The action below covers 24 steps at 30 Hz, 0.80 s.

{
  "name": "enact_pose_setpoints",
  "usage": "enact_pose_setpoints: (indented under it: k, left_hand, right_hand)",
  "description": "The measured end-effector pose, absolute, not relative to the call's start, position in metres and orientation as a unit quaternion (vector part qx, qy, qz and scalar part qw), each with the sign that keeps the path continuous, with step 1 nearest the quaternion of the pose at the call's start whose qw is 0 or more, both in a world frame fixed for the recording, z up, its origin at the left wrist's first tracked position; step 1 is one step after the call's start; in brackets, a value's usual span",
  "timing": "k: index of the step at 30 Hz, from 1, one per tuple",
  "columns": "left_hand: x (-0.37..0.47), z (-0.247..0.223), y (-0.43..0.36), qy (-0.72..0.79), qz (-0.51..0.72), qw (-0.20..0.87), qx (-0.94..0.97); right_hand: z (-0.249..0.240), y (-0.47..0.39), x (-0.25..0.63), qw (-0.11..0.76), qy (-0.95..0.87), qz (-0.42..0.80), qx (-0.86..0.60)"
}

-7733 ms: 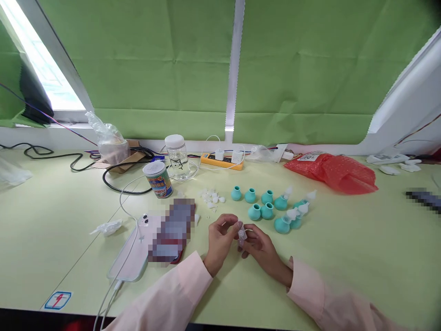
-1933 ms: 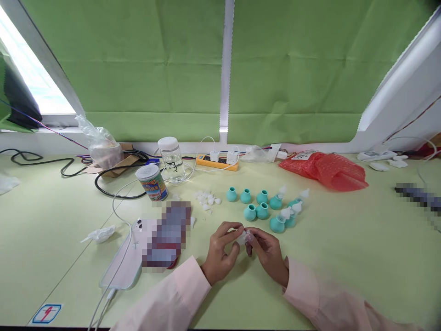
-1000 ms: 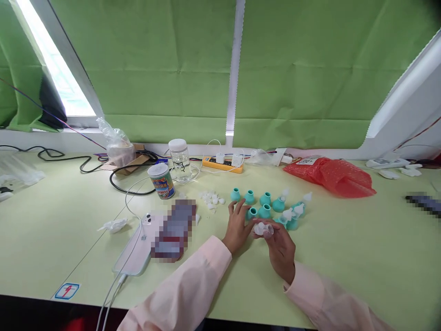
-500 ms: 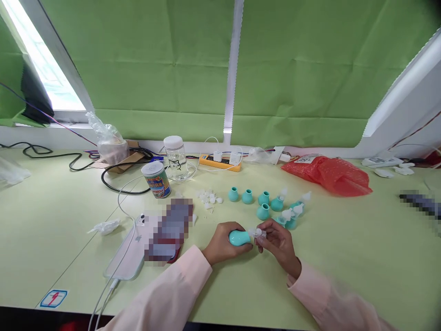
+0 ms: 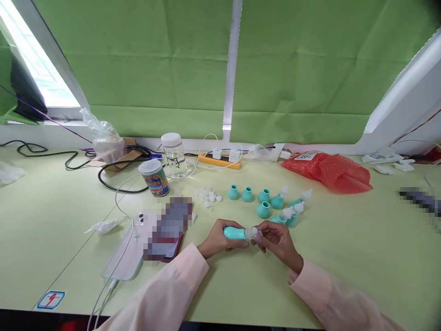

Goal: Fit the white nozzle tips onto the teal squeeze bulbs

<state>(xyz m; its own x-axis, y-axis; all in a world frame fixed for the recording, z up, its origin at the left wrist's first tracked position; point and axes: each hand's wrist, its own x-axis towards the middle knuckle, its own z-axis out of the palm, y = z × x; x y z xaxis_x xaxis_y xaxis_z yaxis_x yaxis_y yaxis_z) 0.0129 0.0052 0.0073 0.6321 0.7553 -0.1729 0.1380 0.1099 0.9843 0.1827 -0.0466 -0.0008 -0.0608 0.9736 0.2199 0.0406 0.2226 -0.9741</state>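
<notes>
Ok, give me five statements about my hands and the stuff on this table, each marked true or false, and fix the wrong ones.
1. The left hand holds a teal bulb. True.
2. The right hand is gripping the red bag. False: it has a clear nozzle.
3. The glass jar has a white lid on. True.
4. Every standing bulb carries a nozzle. False: four standing bulbs have open necks.
5. The red bag lies right of the power strip. True.
</notes>
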Motion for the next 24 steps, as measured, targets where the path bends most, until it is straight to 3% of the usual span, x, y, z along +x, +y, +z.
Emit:
enact_pose_setpoints:
  k: [7, 10, 15, 24]
  left_hand:
    - [0.007, 0.004, 0.012, 0.363, 0.221, 0.618, 0.662]
    - [0.007, 0.007, 0.012, 0.363, 0.213, 0.603, 0.678]
    - [0.009, 0.012, 0.012, 0.359, 0.238, 0.554, 0.713]
    - [0.009, 0.005, 0.009, 0.349, 0.233, 0.475, 0.773]
  right_hand:
    - [-0.006, -0.044, 0.186, 0.476, -0.753, 0.161, -0.426]
    - [-0.009, -0.044, 0.187, 0.453, -0.789, 0.093, -0.405]
    - [-0.013, -0.043, 0.19, 0.43, -0.817, 0.049, -0.381]
    - [-0.007, -0.04, 0.193, 0.355, -0.852, 0.107, -0.371]
